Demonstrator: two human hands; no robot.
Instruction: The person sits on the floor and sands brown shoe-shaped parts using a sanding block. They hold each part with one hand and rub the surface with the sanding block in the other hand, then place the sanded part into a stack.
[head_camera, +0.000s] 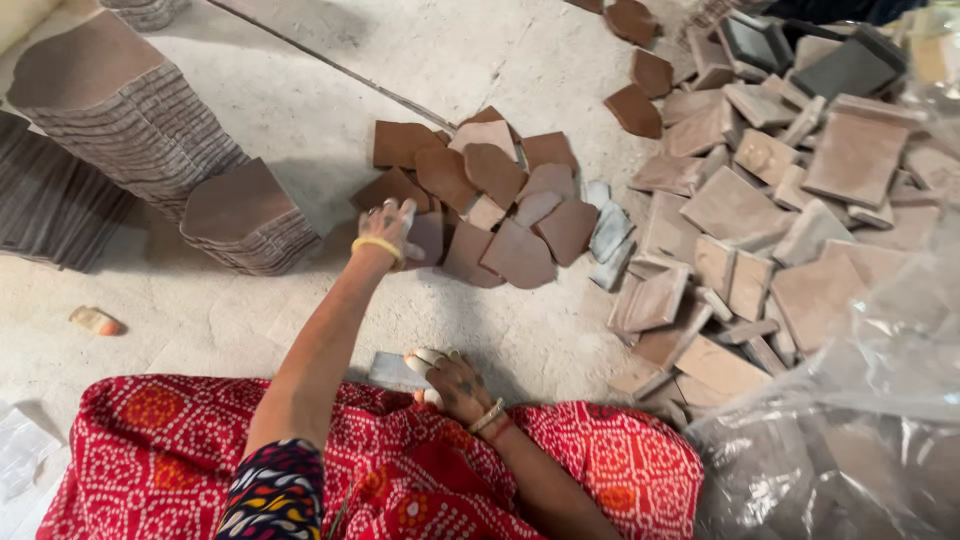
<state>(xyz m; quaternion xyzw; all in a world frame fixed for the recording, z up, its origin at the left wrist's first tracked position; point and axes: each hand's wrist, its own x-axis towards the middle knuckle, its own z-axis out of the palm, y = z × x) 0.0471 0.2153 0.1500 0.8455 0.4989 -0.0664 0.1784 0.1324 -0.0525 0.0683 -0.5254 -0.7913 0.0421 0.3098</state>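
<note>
My left hand (392, 226) reaches forward to the near edge of a loose pile of brown cut cardboard pieces (490, 195) on the floor, its fingers on one piece; a yellow bangle circles the wrist. My right hand (447, 375) rests close to my lap with taped fingertips, touching a small grey flat piece (392, 370) on the floor. Whether it grips the piece is unclear.
Neat stacks of shaped brown pieces (245, 215) (110, 100) stand at the left. A big heap of folded brown box parts (760, 200) fills the right. A clear plastic bag (850, 430) lies at lower right. Red patterned cloth (400, 470) covers my lap.
</note>
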